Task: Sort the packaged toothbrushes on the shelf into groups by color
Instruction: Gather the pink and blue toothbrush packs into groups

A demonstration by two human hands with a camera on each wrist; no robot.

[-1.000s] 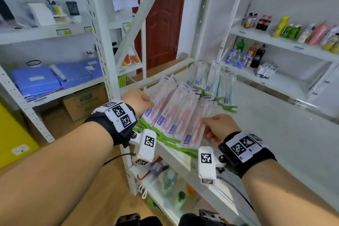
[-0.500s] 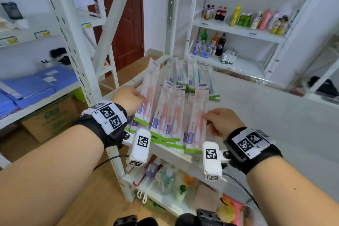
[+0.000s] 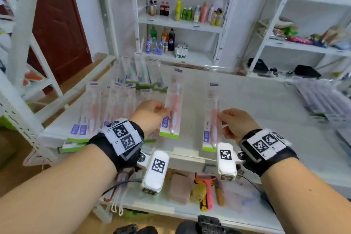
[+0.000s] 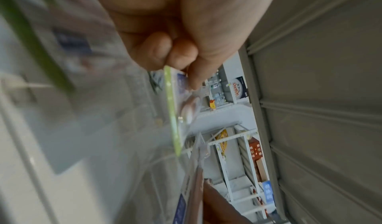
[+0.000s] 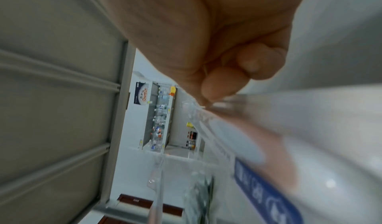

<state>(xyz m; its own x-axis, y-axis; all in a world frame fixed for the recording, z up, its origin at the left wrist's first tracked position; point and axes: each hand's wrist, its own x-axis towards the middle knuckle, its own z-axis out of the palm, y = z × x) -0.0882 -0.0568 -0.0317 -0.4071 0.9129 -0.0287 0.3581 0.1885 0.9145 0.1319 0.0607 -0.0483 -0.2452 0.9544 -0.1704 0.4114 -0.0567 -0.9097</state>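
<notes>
At left, pink packaged toothbrushes lie fanned on the white shelf. We see the left hand, fingers pinched on one pink pack, lifted upright. The right hand pinches a second pink pack, seemingly clear of the shelf; bare shelf stretches beyond, toward blurred purple packs.

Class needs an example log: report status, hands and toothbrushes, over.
Left hand pinching one pink pack. Right hand pinching another pink pack. Both held above the shelf. Nothing blocking.
</notes>
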